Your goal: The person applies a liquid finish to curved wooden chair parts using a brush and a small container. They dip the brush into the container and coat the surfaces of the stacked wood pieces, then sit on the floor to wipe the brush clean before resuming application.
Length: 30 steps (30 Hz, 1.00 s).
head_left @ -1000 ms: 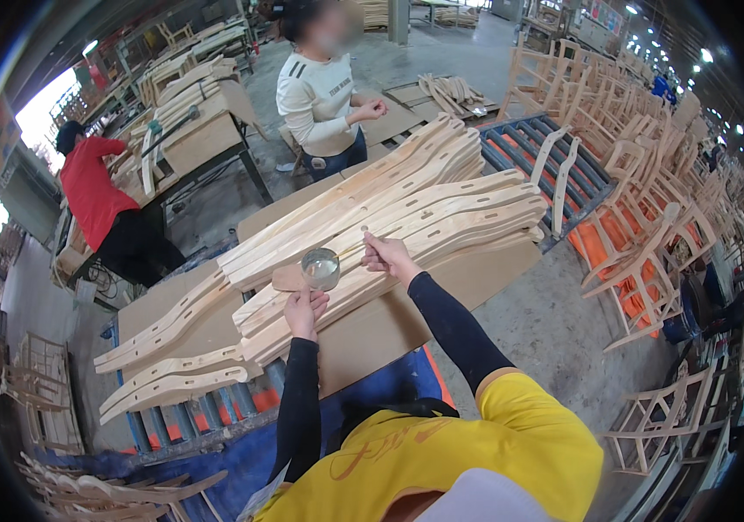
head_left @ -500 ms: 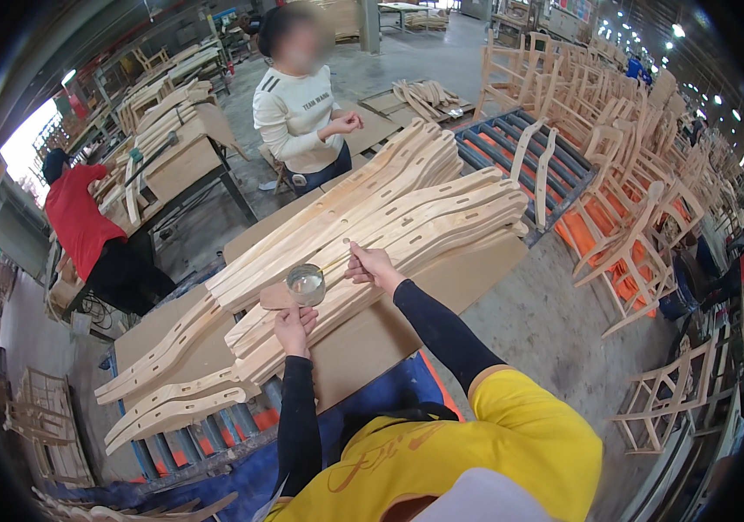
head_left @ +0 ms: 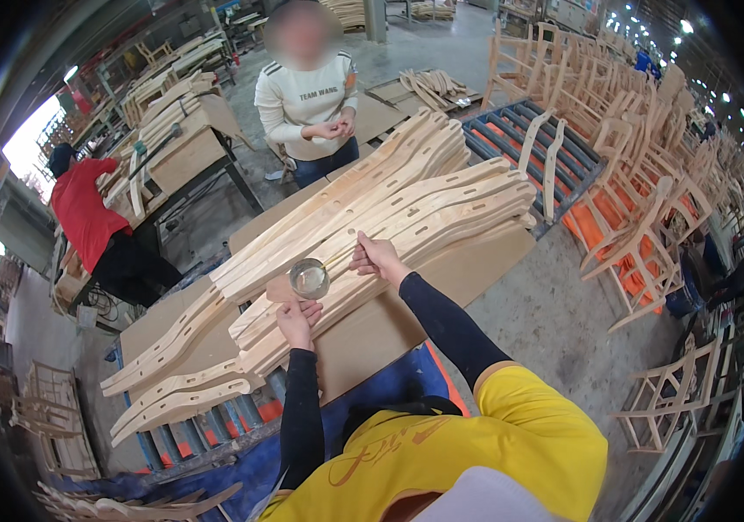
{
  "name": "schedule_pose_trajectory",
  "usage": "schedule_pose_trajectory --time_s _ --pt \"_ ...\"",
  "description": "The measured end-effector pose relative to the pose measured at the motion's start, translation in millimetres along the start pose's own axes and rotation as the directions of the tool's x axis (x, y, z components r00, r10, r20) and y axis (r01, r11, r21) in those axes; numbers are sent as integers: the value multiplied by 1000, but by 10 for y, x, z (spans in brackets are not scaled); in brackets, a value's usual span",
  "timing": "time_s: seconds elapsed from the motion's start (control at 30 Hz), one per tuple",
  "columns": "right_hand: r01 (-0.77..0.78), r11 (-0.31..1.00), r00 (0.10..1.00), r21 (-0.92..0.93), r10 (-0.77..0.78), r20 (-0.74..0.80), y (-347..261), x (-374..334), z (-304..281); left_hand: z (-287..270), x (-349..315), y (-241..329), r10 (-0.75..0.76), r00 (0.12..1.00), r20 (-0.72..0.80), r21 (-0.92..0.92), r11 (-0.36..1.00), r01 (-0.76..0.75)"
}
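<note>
Long, wavy pale-wood pieces with slots and holes lie stacked side by side (head_left: 407, 213) before me. Over the near stack, a round clear cup (head_left: 309, 280) sits just beyond my left hand (head_left: 299, 323), whose fingers are curled at its near side. Beside the cup is a flat tan piece (head_left: 280, 289); whether my hand also grips it cannot be made out. My right hand (head_left: 377, 257), to the right of the cup, is closed in a pinch on a thin yellowish stick (head_left: 337, 256) that points toward the cup.
Brown board (head_left: 372, 348) lies under the wood, over a roller conveyor (head_left: 185, 438). Across the stacks stands a person in a white top (head_left: 307, 104). At far left, a person in red (head_left: 89, 204) leans over a workbench (head_left: 185, 165). Many wooden chair frames (head_left: 629, 174) crowd the right side.
The whole view has shifted slightly. My hands, the cup and the stick keep nearly the same places over the wood. The person in white has turned more toward me, hands brought together.
</note>
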State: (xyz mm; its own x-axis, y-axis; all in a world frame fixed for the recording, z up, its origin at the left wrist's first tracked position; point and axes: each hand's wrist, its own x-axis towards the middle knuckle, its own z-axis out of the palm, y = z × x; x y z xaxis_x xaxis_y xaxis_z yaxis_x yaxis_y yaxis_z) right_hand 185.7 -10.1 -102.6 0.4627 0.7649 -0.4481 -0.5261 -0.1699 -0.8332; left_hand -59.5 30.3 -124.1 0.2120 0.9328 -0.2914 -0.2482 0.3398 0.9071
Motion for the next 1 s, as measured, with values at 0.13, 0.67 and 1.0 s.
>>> schedule_pose_trajectory --time_s 0.13,0.67,1.0 --pt "-10 1000 1000 -21 10 -12 -35 -63 67 -62 27 3 -3 1000 -5 4 1000 3" --pt "-104 964 980 243 58 191 228 -753 -697 -197 84 -5 -25 999 30 24 999 24" --pt "-218 856 875 469 384 -294 1895 -1936 -1832 -217 5 -2 -24 998 66 87 996 18"
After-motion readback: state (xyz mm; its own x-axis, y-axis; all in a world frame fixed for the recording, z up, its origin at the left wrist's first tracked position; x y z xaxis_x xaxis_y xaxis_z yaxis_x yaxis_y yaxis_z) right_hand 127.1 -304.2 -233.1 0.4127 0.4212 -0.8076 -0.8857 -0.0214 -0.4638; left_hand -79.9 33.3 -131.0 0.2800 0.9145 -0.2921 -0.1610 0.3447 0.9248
